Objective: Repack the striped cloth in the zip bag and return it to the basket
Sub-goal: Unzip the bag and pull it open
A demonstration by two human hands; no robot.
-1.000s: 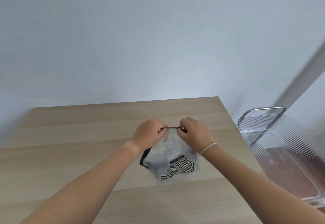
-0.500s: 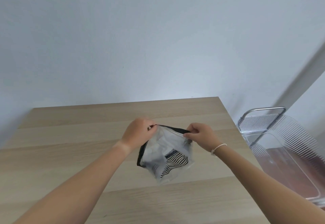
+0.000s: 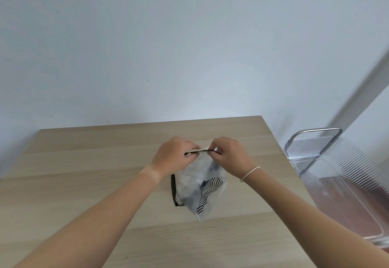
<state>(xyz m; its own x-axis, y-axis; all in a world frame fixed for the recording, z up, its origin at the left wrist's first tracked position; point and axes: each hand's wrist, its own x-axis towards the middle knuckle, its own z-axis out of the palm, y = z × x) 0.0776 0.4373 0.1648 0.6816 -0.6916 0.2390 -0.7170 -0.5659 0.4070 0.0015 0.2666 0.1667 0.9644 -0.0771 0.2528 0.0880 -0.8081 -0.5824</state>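
A clear zip bag with black edging hangs above the wooden table, and the black-and-white striped cloth shows through its lower half. My left hand and my right hand pinch the bag's black top strip from either side, fingertips close together. The strip between them looks pressed flat. A clear ribbed plastic basket with a metal handle stands off the table's right edge.
A plain pale wall rises behind the table. The table's right edge runs close to the basket, with a reddish floor seen through the basket's bottom.
Half a second ago my hands were apart and held the bag's mouth open. They have come together, and the top strip is now pressed flat between them.
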